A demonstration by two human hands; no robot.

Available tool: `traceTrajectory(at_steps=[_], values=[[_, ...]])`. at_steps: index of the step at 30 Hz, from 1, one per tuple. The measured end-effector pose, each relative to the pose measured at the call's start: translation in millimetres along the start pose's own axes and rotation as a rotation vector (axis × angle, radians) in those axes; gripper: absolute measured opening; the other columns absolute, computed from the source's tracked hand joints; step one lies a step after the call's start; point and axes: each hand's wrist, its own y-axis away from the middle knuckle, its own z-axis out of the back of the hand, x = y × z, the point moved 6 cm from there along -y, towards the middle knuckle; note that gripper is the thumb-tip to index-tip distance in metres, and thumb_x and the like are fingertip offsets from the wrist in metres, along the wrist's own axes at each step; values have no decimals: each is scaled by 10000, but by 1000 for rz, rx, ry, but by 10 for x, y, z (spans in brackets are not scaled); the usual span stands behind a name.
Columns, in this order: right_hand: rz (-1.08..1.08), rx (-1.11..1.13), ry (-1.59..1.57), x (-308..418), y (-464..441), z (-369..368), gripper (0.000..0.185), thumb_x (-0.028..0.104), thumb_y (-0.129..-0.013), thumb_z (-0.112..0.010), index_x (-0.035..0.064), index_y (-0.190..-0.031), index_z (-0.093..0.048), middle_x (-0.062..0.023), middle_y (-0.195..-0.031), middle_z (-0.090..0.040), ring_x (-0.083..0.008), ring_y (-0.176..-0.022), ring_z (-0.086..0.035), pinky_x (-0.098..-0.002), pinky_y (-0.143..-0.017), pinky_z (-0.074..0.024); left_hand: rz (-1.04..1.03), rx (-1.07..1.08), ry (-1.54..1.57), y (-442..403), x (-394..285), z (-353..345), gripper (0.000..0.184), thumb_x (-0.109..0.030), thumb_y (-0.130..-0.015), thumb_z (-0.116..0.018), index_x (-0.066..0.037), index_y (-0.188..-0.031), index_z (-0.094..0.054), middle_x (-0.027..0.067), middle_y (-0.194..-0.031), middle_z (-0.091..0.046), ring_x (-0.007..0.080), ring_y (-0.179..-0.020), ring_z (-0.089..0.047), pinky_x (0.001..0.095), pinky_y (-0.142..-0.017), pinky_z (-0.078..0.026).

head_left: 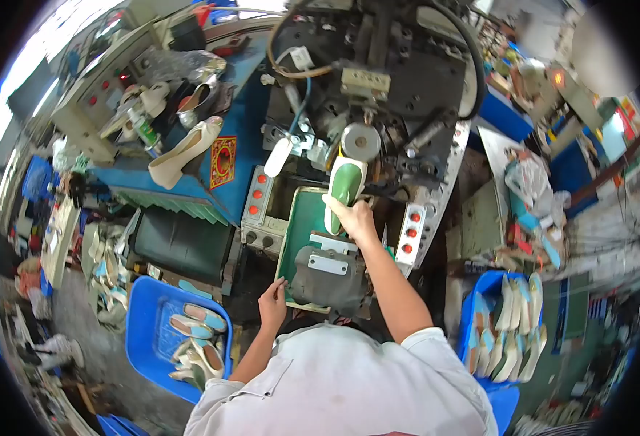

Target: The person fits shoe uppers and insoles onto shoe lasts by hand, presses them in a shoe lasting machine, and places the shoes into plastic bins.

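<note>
My right hand (356,220) is closed around the near end of a pale shoe (345,182) with a green inside. The shoe's far end sits under the round metal head (361,142) of a press machine; whether the two touch is hard to tell. My left hand (272,304) is low beside the left rim of a green tray (291,251). Its fingers are bent together at that rim, and anything between them is hidden. In front of my body, a dark machine part with a metal plate (327,263) stands over the tray.
Control panels with red buttons flank the tray, one at left (256,195) and one at right (410,234). A blue bin (139,309) with shoes stands at lower left, another blue bin (467,320) at right. One pale shoe (182,155) lies on the blue machine (243,145).
</note>
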Motion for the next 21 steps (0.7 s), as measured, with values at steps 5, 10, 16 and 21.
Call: traceTrajectory(at_steps=[5,10,16,21], values=[[61,21,-268,-111,-33,-121,635,555,-820,-880,-1,-1119,-807,-171,-1096,-809,-263,-1032,-762,-397,-939,-556,4,-103,-5,248,-202,-5,274,-89,-1093,-626,18,-1318,-741,168,-1134,-828,153,-984,-770,293,-860,-584],[135,152,-537,-77,-66,-207,381,246,-892,-891,58,-1175,-719,-35,-1091,-740,-158,-977,-687,-360,-890,-549,63,-254,10,616,-174,124,274,-84,-1089,-619,38,-1306,-734,183,-1140,-822,193,-992,-792,310,-870,-602],[53,208,-523,-134,-63,-261,456,292,-909,-883,59,-1263,-716,-47,-1181,-744,-173,-1081,-694,-359,-966,-544,230,-266,-14,953,-56,222,271,-70,-1090,-614,55,-1300,-729,173,-1147,-818,184,-1014,-781,312,-902,-601],[-63,214,-455,-109,-16,-166,389,374,-852,-908,77,-1055,-759,-28,-924,-750,-144,-747,-693,-327,-641,-552,103,-209,35,535,29,210,287,-57,-1095,-599,80,-1322,-710,178,-1162,-810,182,-1066,-769,301,-937,-582]])
